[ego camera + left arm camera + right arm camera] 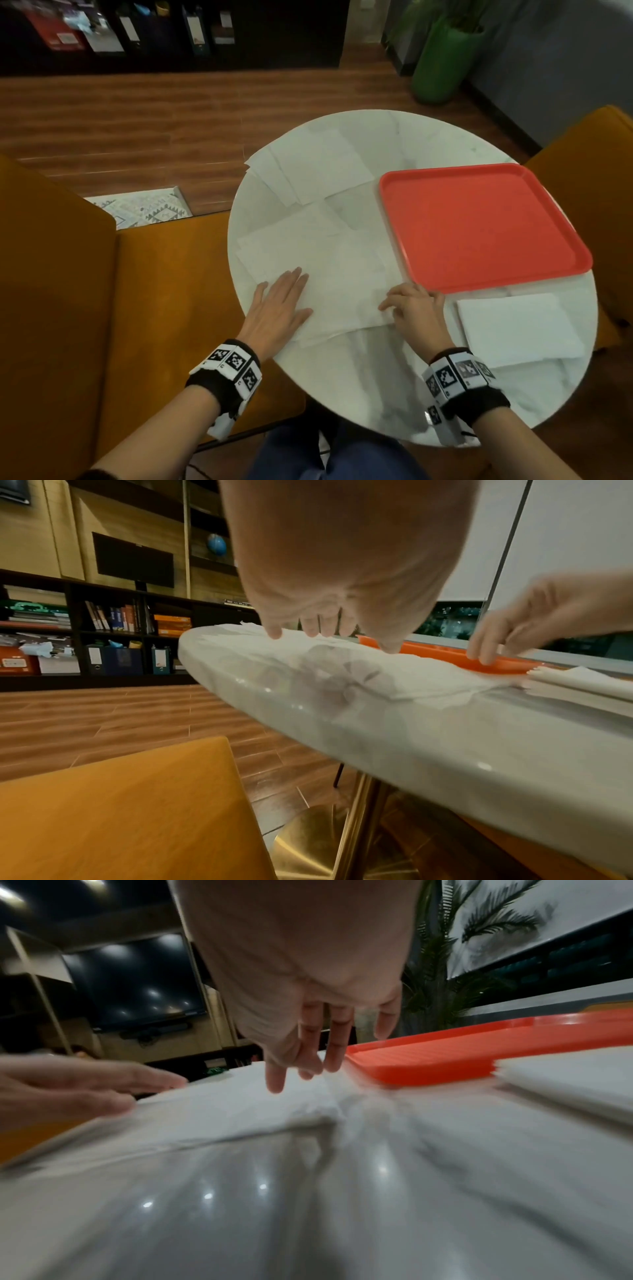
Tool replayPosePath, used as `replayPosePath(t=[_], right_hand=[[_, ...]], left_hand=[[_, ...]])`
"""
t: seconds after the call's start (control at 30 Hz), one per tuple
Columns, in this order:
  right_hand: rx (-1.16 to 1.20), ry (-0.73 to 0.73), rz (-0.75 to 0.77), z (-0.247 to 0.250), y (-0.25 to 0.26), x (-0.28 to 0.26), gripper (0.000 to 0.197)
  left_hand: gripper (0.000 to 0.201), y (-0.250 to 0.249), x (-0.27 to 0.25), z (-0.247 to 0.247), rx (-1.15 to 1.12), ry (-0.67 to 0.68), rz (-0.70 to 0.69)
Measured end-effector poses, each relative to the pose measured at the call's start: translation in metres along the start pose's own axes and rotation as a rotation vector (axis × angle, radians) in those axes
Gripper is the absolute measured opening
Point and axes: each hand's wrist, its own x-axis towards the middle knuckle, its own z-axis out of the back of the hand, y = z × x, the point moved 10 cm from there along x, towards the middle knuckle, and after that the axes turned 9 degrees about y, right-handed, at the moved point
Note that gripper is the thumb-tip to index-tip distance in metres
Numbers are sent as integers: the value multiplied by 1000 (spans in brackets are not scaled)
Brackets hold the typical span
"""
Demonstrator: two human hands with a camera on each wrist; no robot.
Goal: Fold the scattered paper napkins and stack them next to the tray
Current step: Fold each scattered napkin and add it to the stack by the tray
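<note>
Left hand [281, 305] flat on napkin [329, 270], right hand [416, 310] opposite.

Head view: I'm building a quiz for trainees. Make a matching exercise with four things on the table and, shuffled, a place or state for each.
Things:
1. red tray
2. folded napkin stack
3. left hand
4. unfolded napkins

Places or states:
A. far left part of the table, overlapping one another
B. flat, fingers straight, pressing the near napkin
C. right half of the table, nothing in it
D. just in front of the tray's near edge, on the person's right

Pairs: 1-C, 2-D, 3-B, 4-A
</note>
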Motion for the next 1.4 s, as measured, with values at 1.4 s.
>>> replayPosePath(t=[1.4], right_hand=[[-44, 363, -66, -67, 6, 20, 54]], left_hand=[[82, 6, 6, -12, 228, 54, 104]])
